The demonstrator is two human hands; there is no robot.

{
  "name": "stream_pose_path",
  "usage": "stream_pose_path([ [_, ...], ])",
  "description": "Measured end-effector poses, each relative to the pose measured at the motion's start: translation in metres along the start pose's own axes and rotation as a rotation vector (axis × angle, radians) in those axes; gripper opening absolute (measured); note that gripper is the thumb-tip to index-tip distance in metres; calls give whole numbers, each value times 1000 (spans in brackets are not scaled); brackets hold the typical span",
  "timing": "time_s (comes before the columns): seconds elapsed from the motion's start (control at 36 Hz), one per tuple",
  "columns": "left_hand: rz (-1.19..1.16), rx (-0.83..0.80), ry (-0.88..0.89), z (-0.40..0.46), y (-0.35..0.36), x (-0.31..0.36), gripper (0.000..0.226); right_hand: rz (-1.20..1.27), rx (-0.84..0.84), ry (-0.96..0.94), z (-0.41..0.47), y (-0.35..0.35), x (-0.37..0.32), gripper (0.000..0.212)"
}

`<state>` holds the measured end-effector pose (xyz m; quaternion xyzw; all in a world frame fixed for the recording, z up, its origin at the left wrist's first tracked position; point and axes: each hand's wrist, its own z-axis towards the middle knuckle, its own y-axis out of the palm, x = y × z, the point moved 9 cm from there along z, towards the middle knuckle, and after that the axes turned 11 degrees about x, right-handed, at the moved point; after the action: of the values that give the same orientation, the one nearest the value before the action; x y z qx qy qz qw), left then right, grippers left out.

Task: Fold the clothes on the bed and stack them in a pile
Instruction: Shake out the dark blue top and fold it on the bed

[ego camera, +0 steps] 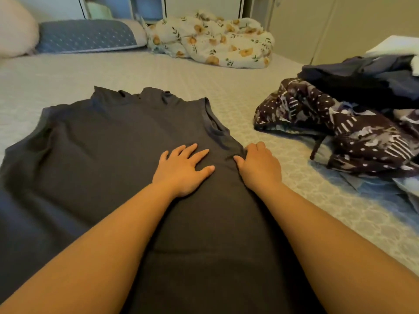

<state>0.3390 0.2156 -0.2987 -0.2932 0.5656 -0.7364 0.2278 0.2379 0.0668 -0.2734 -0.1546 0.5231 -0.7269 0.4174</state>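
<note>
One head-worn wide-angle view looks forward and down across the bed (pixel 140 71) from its near edge. Both forearms enter from the bottom corners, close to the lens, and meet near the frame's centre. The pillow (pixel 86 36) and wall lie far off at the top. Straight edges bow toward the frame's sides.

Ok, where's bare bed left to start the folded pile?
Bare sheet runs between the grey garment and the blue pillow and floral bundle. A narrower strip lies between the right hand and the patterned heap. The right edge is crowded with clothes.
</note>
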Motion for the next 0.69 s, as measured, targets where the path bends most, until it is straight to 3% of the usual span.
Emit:
stream_pose_path([
  [0.17, -13, 74, -23, 42, 1, -16, 61, 83, 42, -31, 57, 30, -24, 50],
  [0.28, -16, 81, -16, 61, 4, -23, 60, 124, 131, -46, 82, 36, -39, 33],
  [0.36, -27, 85, -28, 69, 5, -27, 62, 155, 195, -43, 91, 36, -42, 31],
  [0.5, 24, 144, 26, 76, 3, -17, 58, 362, 131, 97, 98, 44, -22, 29],
  [0.58, 11, 143, 73, 83, 4, -10, 60, 441, 97, 231, 113, 42, -3, 41],
  [0.69, -33, 101, 22, 100, 6, -20, 66, 251, 51, 292, 125, 38, 22, 30],
])
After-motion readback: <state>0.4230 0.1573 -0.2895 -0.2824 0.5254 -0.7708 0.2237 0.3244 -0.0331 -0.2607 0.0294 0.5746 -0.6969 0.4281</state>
